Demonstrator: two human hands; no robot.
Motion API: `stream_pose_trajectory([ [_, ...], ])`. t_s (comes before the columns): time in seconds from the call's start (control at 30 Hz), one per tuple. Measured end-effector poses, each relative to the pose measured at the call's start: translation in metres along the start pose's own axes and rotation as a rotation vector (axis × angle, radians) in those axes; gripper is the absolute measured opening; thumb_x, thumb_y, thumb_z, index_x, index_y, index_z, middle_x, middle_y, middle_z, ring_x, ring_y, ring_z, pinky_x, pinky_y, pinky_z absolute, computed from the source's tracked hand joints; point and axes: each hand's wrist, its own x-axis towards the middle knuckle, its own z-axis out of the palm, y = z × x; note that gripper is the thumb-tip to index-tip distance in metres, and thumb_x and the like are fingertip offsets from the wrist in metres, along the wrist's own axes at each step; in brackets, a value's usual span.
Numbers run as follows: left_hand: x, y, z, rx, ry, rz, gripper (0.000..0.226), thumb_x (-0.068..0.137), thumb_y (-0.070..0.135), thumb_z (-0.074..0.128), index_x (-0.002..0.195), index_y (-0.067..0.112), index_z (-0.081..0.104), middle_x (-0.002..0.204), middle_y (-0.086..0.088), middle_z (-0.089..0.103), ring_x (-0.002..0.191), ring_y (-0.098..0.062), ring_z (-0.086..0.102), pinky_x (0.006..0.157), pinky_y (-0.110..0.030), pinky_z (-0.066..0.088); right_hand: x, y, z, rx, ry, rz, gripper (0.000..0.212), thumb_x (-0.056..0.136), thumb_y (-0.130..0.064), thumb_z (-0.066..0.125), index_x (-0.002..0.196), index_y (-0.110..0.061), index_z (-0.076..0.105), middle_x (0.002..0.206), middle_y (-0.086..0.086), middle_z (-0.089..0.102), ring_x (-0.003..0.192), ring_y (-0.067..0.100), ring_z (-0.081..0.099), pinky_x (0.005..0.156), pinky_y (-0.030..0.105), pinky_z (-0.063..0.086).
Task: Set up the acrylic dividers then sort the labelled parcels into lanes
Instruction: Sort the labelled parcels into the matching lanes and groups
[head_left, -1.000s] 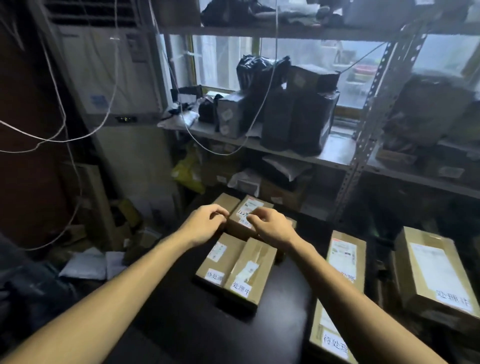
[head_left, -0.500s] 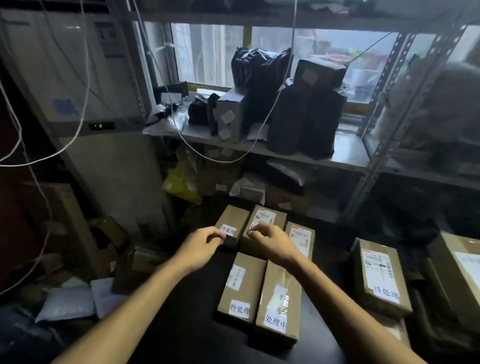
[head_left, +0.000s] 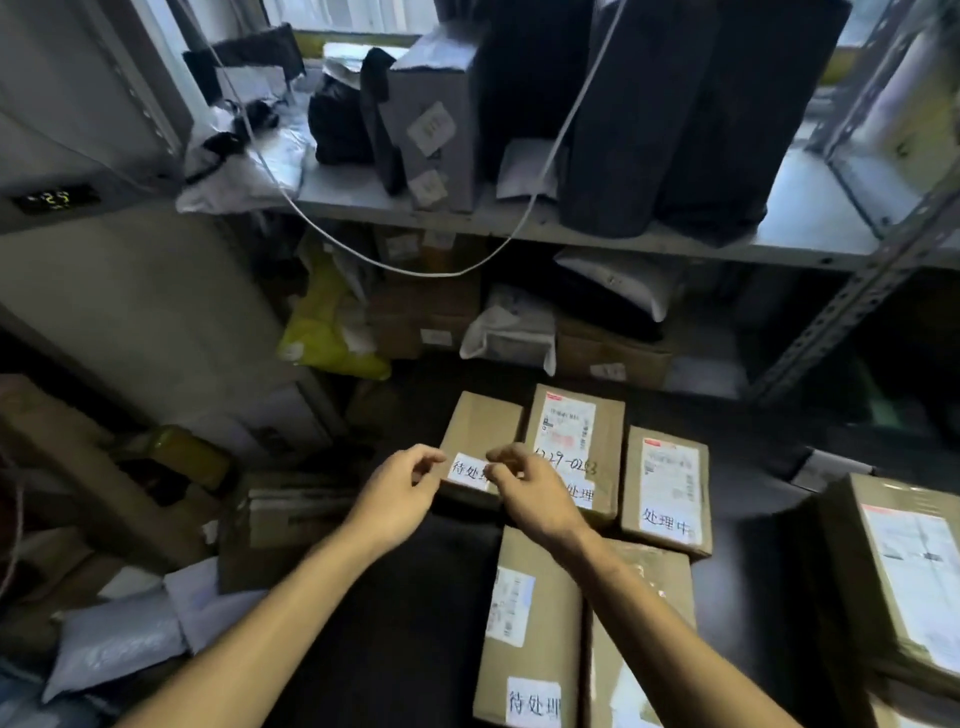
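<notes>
Our left hand (head_left: 400, 493) and right hand (head_left: 530, 493) curl their fingers at the white label (head_left: 467, 472) of the small brown cardboard parcel (head_left: 480, 423), leftmost in the back row on the dark bench (head_left: 415, 597); whether they pinch it we cannot tell.

Brown cardboard parcels (head_left: 667, 488) with white labels lie flat in two close rows on a dark table (head_left: 415, 623).

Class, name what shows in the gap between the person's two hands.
In the head view, a white label on the back-left parcel shows between the left hand and the right hand.
</notes>
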Motion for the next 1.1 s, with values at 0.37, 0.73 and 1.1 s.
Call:
stream_pose_trajectory([
  [0.37, 0.111, -0.027, 0.020, 0.237, -0.161, 0.059, 0.049, 0.095, 0.020, 0.052, 0.143, 0.022, 0.045, 0.145, -0.006, 0.044, 0.133, -0.024, 0.046, 0.113, -0.031, 0.034, 0.089, 0.027, 0.044, -0.414, 0.239, -0.325, 0.047, 0.089, -0.015, 0.058, 0.135, -0.016, 0.053, 0.139, 0.003, 0.052, 0.130, 0.018, 0.042, 0.112, 0.033, 0.035],
  [0.73, 0.164, -0.029, 0.044, -0.054, -0.217, -0.057, 0.073, 0.086, 0.011, 0.061, 0.147, 0.036, 0.031, 0.146, -0.007, 0.040, 0.133, -0.026, 0.045, 0.110, -0.038, 0.040, 0.139, 0.039, 0.049, -0.793, 0.184, -0.202, 0.045, 0.088, -0.026, 0.060, 0.132, -0.017, 0.057, 0.150, 0.003, 0.040, 0.139, 0.035, 0.024, 0.116, 0.040, 0.020],
  [1.1, 0.152, -0.023, 0.046, -0.495, -0.220, -0.406, 0.049, 0.081, 0.033, 0.076, 0.124, 0.021, 0.057, 0.105, -0.002, 0.071, 0.092, -0.015, 0.069, 0.071, -0.029, 0.056, 0.122, 0.018, 0.042, 0.058, 0.436, -0.139, 0.030, 0.093, -0.004, 0.054, 0.120, -0.011, 0.065, 0.125, 0.005, 0.059, 0.119, 0.014, 0.054, 0.102, 0.021, 0.041],
])
